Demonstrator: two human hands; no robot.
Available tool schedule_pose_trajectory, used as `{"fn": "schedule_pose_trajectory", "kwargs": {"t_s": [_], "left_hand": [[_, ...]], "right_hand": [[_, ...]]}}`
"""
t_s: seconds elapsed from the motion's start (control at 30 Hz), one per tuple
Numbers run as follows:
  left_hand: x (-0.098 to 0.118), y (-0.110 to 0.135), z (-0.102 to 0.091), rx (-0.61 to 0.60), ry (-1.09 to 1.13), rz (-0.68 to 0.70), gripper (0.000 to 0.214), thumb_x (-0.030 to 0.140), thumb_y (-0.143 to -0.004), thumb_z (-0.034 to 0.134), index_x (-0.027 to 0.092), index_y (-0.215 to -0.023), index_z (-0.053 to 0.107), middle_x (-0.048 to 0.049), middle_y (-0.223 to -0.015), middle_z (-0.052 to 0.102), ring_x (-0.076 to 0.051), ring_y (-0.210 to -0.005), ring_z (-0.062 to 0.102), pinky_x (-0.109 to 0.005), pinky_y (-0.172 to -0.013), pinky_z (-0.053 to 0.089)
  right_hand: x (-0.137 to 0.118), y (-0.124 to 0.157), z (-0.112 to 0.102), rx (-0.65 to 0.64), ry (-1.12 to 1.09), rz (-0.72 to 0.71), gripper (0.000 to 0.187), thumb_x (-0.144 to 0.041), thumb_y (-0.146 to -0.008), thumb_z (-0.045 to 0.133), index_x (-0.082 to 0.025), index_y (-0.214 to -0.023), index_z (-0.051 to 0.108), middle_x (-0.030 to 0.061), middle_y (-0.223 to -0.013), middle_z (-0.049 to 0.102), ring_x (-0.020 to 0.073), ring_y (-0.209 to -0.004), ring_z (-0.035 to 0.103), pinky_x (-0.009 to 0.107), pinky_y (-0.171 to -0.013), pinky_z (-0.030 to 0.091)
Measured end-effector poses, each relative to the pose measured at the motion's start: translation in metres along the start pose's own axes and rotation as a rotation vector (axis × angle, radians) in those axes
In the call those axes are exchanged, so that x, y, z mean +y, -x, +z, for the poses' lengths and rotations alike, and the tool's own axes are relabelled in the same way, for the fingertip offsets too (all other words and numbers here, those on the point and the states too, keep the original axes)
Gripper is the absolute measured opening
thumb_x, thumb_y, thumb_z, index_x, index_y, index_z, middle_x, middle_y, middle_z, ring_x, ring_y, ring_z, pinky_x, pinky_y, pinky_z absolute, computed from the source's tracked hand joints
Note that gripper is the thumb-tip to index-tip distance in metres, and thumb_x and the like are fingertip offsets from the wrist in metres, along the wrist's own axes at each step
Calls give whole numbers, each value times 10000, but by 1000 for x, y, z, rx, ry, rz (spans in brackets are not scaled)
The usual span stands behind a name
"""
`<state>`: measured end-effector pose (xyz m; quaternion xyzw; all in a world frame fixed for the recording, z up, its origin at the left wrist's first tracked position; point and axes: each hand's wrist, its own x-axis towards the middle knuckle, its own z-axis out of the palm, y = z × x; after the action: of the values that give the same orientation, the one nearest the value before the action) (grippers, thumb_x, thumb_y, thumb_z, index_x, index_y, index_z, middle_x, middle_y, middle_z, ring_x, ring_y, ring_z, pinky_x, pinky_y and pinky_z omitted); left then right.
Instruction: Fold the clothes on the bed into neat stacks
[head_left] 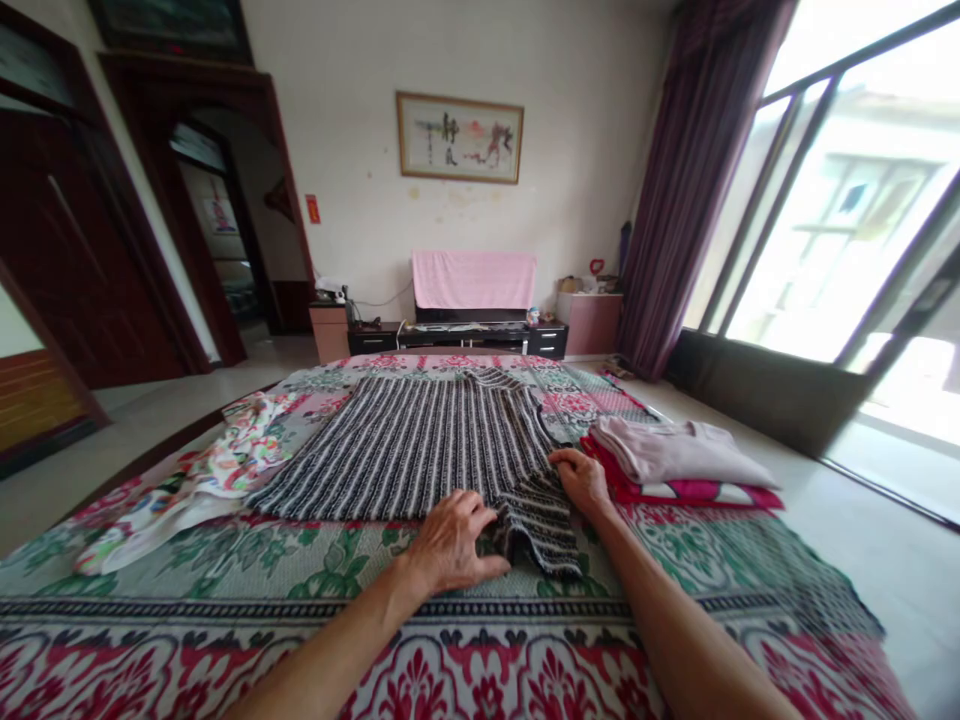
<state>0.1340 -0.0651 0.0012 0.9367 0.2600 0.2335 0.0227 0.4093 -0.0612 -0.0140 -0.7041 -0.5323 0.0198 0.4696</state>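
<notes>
A black-and-white striped garment lies spread flat on the patterned bedspread. My left hand rests on its near edge, fingers curled and pinching the cloth of a folded sleeve. My right hand presses on the same sleeve where it meets the garment's right side, fingers bent onto the fabric. Both forearms reach in from the bottom of the view.
A folded stack of pink and red clothes sits right of my right hand. A floral garment lies crumpled at the left. Beyond the bed stand a low TV cabinet under a pink cloth, a doorway left, and curtained windows right.
</notes>
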Motion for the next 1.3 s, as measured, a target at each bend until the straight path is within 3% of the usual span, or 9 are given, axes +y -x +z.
{"fn": "schedule_pose_trajectory", "kwargs": {"t_s": [0.17, 0.33, 0.43, 0.57, 0.7, 0.87, 1.07, 1.2, 1.3], "left_hand": [[-7, -3, 5, -47, 30, 39, 569, 536, -659, 711, 181, -1098, 642, -113, -1195, 600, -275, -1067, 551, -437, -957, 457], [-5, -2, 14, 36, 77, 15, 424, 267, -784, 622, 203, -1200, 579, -99, -1280, 557, -236, -1159, 511, -398, -1005, 439], [-1, -5, 20, 44, 32, 80, 414, 154, -796, 557, 251, -1197, 589, -72, -1339, 515, -233, -1202, 478, -410, -1023, 425], [-1, -9, 24, 17, 72, 153, 340, 64, -768, 497, 231, -1003, 677, -51, -1208, 612, -217, -1134, 517, -404, -998, 441], [-7, -11, 20, 49, 266, 154, 390, 26, -745, 446, 211, -1000, 677, -33, -1050, 689, -171, -1033, 576, -354, -996, 446], [-14, -10, 10, 43, 379, 19, 418, 43, -742, 412, 211, -1015, 679, -31, -977, 706, -155, -951, 610, -311, -913, 490], [-9, -5, 2, 5, 304, 82, 465, 71, -667, 481, 227, -1055, 684, -30, -912, 706, -192, -991, 599, -355, -957, 450], [5, -7, -4, 89, 257, 71, 236, 273, -776, 576, 227, -968, 706, -54, -889, 715, -234, -1032, 590, -411, -967, 414], [17, -14, -4, 80, 203, 155, 320, 419, -764, 639, 228, -1017, 683, -63, -1033, 691, -236, -1064, 568, -415, -986, 386]], "right_hand": [[2, -2, 0, -12, -25, 21, 304, -247, -667, 440, -218, -739, 734, 8, -754, 736, 183, -703, 656, 281, -742, 500], [4, -2, 1, -34, -9, 25, 322, -253, -653, 431, -213, -746, 736, 7, -693, 719, 176, -638, 636, 271, -680, 495], [3, -2, 1, -40, 6, 9, 311, -246, -647, 437, -225, -737, 734, 2, -684, 717, 176, -633, 634, 270, -679, 495], [1, -2, 0, -51, 21, 4, 306, -232, -647, 437, -226, -733, 730, 3, -723, 729, 179, -670, 648, 280, -717, 500], [2, -3, 1, -63, 26, 2, 311, -222, -652, 430, -225, -741, 729, 3, -774, 737, 182, -728, 661, 285, -763, 500], [8, -5, 3, -36, 28, 11, 325, -214, -652, 423, -226, -757, 731, 3, -782, 739, 187, -740, 665, 291, -781, 502], [9, -5, 4, -30, 40, 9, 330, -211, -647, 425, -228, -760, 735, 0, -773, 738, 186, -730, 665, 287, -778, 504], [4, -4, 2, -41, 47, 8, 329, -212, -654, 427, -220, -762, 737, 11, -773, 736, 187, -708, 660, 289, -761, 502], [2, -3, 0, -56, 40, 12, 326, -212, -652, 427, -215, -756, 736, 12, -748, 728, 184, -676, 653, 284, -728, 501]]}}
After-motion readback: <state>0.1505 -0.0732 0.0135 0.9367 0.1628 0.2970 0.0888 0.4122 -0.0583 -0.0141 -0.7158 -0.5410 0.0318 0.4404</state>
